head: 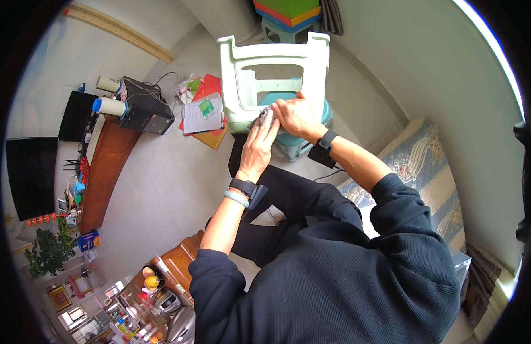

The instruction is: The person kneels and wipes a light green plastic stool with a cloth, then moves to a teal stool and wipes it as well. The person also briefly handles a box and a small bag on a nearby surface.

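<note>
A pale green plastic stool (270,51) lies tipped over, its legs pointing away from me. Beneath it stands a teal plastic stool (291,142). At the near edge of the pale stool, my left hand (255,152) presses straight fingers against a crumpled grey cloth (263,115), partly hidden by both hands. My right hand (296,115) is curled over that same edge beside the cloth. Its fingertips are partly hidden, so how much of the cloth it also pinches is unclear.
Papers (202,116) and a red folder (207,86) lie on the floor to the left. Beyond them are a black computer tower (145,105) and a wooden desk (113,159). A patterned mattress (420,172) is at right. A colourful box (287,15) sits at the far end.
</note>
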`<state>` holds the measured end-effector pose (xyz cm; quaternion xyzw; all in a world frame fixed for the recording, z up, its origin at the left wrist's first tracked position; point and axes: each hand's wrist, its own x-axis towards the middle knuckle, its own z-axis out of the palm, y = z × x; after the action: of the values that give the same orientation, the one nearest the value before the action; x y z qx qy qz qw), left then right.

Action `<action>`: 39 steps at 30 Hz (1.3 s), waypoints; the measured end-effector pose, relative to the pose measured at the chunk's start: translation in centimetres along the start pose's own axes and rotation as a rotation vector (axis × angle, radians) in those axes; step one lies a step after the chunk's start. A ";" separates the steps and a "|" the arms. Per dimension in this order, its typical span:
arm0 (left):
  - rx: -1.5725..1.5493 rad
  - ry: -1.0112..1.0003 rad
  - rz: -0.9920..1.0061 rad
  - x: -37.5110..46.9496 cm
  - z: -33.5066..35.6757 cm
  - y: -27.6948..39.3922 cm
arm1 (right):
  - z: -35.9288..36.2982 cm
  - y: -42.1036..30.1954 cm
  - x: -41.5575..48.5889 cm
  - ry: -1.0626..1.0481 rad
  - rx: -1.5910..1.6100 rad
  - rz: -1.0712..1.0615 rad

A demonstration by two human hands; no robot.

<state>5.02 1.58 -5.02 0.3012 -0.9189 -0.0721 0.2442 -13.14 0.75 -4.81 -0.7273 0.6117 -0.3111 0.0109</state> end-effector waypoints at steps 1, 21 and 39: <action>0.058 0.026 -0.036 0.0 -0.2 -0.4 | -0.1 0.0 0.0 0.018 -0.013 -0.007; -0.048 0.118 -0.229 3.1 -2.4 -4.9 | -1.8 -1.5 -1.3 -0.057 0.021 0.020; -0.113 0.423 -0.282 12.1 -0.9 -6.0 | -2.2 -1.2 -1.1 -0.065 -0.009 0.032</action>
<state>0.18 -10.38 -1.01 0.4207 -0.7908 -0.0918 0.4350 -13.19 2.83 -3.05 -0.7271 0.6241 -0.2842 0.0324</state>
